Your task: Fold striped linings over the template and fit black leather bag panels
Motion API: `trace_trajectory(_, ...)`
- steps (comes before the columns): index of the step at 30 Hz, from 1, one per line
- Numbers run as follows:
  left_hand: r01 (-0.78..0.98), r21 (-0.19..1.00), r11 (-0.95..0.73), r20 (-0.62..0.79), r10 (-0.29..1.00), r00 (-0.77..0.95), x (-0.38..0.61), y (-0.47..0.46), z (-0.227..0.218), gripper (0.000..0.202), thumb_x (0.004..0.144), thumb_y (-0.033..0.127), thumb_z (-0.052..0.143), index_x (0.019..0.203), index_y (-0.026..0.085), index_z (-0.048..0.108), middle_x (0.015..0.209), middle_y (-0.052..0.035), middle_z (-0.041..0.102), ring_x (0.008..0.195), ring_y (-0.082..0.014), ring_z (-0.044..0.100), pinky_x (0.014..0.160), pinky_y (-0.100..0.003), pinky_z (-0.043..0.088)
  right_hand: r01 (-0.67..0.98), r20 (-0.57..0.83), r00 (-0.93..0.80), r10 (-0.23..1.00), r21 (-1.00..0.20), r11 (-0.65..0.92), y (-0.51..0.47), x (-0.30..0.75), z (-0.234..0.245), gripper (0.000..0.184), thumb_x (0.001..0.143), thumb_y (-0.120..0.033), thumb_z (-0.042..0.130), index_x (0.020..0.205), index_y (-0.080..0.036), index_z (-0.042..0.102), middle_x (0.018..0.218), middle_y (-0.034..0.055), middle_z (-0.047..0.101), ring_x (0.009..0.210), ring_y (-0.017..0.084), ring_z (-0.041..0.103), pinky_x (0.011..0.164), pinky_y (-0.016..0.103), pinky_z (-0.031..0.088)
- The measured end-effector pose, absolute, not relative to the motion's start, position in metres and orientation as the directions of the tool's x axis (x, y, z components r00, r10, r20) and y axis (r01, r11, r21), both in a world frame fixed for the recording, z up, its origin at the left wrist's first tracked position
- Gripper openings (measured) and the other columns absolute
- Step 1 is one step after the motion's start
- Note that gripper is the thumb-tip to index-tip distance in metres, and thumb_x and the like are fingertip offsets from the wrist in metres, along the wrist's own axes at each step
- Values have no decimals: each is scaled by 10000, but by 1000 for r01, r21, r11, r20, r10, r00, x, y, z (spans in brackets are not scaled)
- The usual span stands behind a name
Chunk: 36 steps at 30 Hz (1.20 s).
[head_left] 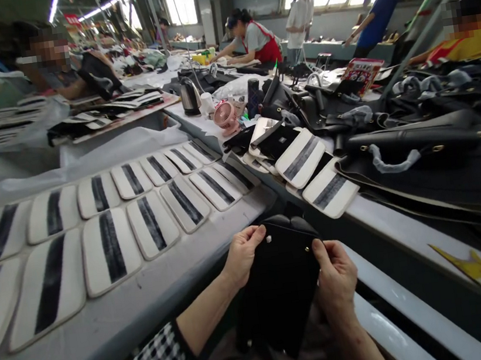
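A black bag panel with small metal studs hangs over my lap, held up between both hands. My left hand pinches its upper left edge, thumb on top, beside a small white piece. On the right edge, near a gold stud, my right hand grips with the thumb in front and the fingers curled behind. The lower end of the panel rests toward my dark apron. Rounded black shapes show just behind its top edge; what they are I cannot tell.
Rows of white flaps with black stripes cover the left table. Two more striped flaps overhang the right bench, beside stacked black bag pieces. A pink fan and a kettle stand farther back. Several people work around.
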<state>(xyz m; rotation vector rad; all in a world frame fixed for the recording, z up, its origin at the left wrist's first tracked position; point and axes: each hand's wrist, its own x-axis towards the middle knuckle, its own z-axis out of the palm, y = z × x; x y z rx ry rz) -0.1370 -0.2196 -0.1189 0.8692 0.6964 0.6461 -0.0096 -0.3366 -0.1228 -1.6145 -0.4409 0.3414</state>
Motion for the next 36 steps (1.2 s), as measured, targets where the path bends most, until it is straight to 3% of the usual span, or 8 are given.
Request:
trace_trajectory(6,-26,990,139,-103,835,541,-148,-224,-133,371,829,520,659,792,152,644,692,13,601,635,-114,506,594,-215,390,72,53,880,471,-997,-22,-331,-9,-130,377,798,-529,680,736,-172,576,640,-22,541,612,131,470,579,258,383)
trace_trajectory(18,-71,920,386,-239,693,680,-157,-235,-143,349,820,471,690,937,144,664,800,-35,671,738,-178,615,715,-286,480,203,131,889,439,-972,-121,-325,-3,-141,367,866,-524,602,748,-179,563,639,-17,529,602,141,477,573,273,399)
trace_trajectory(20,-99,882,461,-274,671,689,-157,-236,-142,348,828,468,684,940,139,659,810,-44,675,702,-163,613,695,-283,481,389,284,856,433,-904,-176,-321,0,-137,316,910,-477,557,910,-164,599,779,36,607,706,181,557,659,315,455)
trace_trajectory(22,-129,853,506,-291,666,686,-155,-236,-137,357,816,467,700,940,134,665,816,-51,683,674,-154,612,676,-276,483,650,512,733,449,-722,-237,-317,1,-131,346,957,-386,494,1190,-141,567,1121,146,632,1042,272,589,889,419,457)
trace_trajectory(24,-149,840,522,-300,676,673,-153,-237,-130,361,808,463,711,951,134,675,799,-49,685,652,-149,611,651,-266,482,852,659,519,544,-453,-263,-316,-4,-128,451,985,-309,433,1411,-159,435,1427,165,477,1367,328,365,1090,517,295)
trace_trajectory(27,-196,843,500,-274,714,645,-150,-238,-123,321,824,428,707,967,142,687,829,-46,697,720,-155,632,697,-258,490,968,604,245,759,-198,-154,-323,-29,-136,599,994,-366,415,1535,-173,245,1544,105,348,1467,312,178,1168,507,152)
trace_trajectory(30,-218,833,509,-290,737,610,-149,-240,-122,310,817,428,715,937,142,704,872,-55,714,824,-176,652,790,-273,497,983,518,144,843,-173,-62,-337,-65,-157,755,967,-467,443,1554,-114,128,1546,121,329,1446,289,254,1172,432,178)
trace_trajectory(36,-256,823,508,-282,755,593,-153,-244,-126,343,818,410,720,1033,143,719,946,-77,734,902,-217,674,873,-324,508,978,521,172,836,-189,-84,-333,-66,-158,763,967,-466,446,1558,-146,85,1554,95,312,1442,264,273,1175,417,190)
